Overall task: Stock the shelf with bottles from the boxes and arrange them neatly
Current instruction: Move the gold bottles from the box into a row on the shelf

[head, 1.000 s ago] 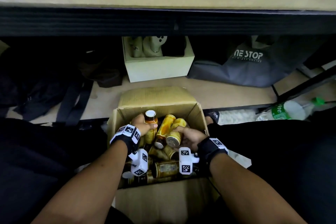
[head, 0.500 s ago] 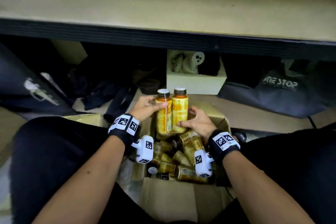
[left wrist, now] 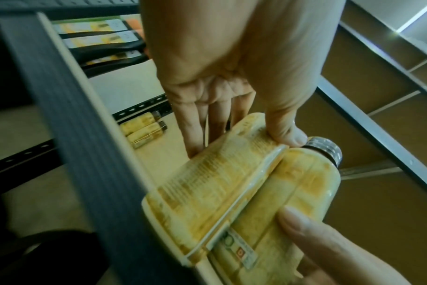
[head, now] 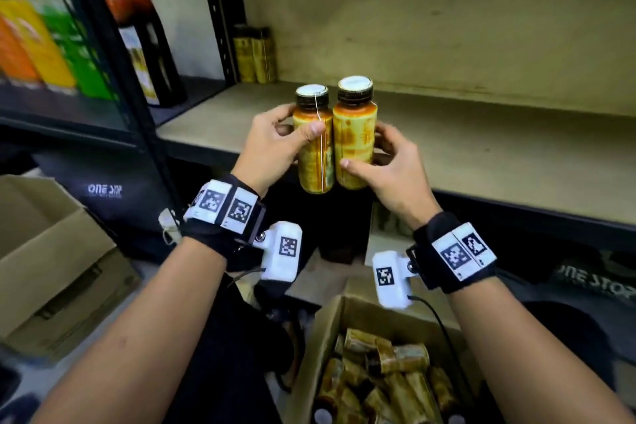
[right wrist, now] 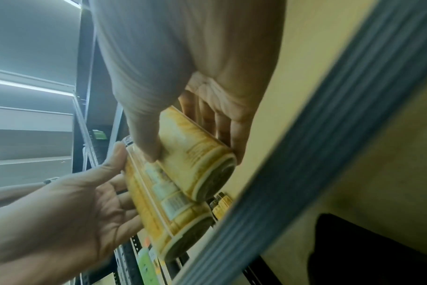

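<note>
Two yellow-labelled bottles with dark caps are held upright and pressed side by side over the front edge of the wooden shelf [head: 481,148]. My left hand [head: 275,138] grips the left bottle [head: 315,151], thumb across its front. My right hand [head: 385,162] grips the right bottle [head: 354,141], thumb low on its label. The left wrist view shows the left bottle [left wrist: 207,183] under my thumb, the right bottle [left wrist: 293,192] beside it. The right wrist view shows both bottle bases, the right bottle [right wrist: 197,154] above the left bottle [right wrist: 159,212]. Two matching bottles [head: 254,55] stand at the shelf's back left corner.
An open cardboard box [head: 330,327] with several more bottles lying in it sits below between my arms. Another cardboard box [head: 51,258] stands at the left. A black shelf post [head: 113,72] rises at left, with colourful bottles [head: 51,45] on the neighbouring shelf. Dark bags lie under the shelf.
Both hands have lifted the two bottles out of the box and up to the height of the shelf. My view has tilted up from the box to the shelf.
</note>
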A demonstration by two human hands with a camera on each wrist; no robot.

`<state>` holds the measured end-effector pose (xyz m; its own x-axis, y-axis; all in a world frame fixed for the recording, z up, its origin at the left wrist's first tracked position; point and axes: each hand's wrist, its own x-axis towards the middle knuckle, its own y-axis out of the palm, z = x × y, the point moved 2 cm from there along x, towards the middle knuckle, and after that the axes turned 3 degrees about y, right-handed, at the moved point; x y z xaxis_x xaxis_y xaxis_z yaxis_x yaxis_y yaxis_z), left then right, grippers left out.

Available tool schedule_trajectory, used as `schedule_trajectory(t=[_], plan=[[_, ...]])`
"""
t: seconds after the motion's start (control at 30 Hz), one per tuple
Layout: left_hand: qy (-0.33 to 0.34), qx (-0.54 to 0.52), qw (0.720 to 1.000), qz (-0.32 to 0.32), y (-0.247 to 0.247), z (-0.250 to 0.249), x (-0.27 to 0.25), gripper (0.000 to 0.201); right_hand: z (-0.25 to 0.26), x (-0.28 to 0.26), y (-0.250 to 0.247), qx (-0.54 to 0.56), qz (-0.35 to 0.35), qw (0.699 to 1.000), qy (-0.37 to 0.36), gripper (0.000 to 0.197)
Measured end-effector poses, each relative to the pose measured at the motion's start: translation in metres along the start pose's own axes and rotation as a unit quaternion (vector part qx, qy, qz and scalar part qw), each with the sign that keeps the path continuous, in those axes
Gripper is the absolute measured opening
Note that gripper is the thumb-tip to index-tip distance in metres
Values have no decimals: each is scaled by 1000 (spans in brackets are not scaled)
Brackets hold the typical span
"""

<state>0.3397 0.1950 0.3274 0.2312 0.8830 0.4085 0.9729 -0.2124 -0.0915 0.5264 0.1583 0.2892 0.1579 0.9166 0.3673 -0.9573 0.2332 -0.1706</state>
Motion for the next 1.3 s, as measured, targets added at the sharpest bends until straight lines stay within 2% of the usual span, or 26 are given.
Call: schedule_trajectory(t=[0.1,0.23,0.37,0.53,0.63,0.77,0.83,0.93,1.07,1.2,1.3], plan=[[33,24,999,-9,2,-13,30,30,13,32,-1,-33,-13,999,-13,67],[10,34,999,-18,7,5,54,29,-2,58,4,-61,-14,997,42,61],[-11,43,999,-20,10,19,65,34,-17,59,5,-64,2,995,82,60],[-13,61,998,23,0,11,76,59,9,76,-6,-115,27,992,46,65],[-12,67,997,38,-5,6,87,56,31,94,-10,-165,38,985,23,65],[-13,133,989,55,-20,13,113,67,30,123,0,-176,87,979,57,59],[-4,199,978,62,-29,19,133,55,21,146,11,-171,98,977,79,65],[-26,284,958,40,-44,31,170,54,11,189,33,-186,101,973,95,69],[-72,374,925,-5,-62,51,222,71,-2,249,60,-263,69,959,83,62],[-78,378,921,-61,-73,81,272,58,-26,307,90,-314,54,944,87,64],[-84,390,914,-77,-80,100,310,51,-41,345,108,-316,46,944,86,65]])
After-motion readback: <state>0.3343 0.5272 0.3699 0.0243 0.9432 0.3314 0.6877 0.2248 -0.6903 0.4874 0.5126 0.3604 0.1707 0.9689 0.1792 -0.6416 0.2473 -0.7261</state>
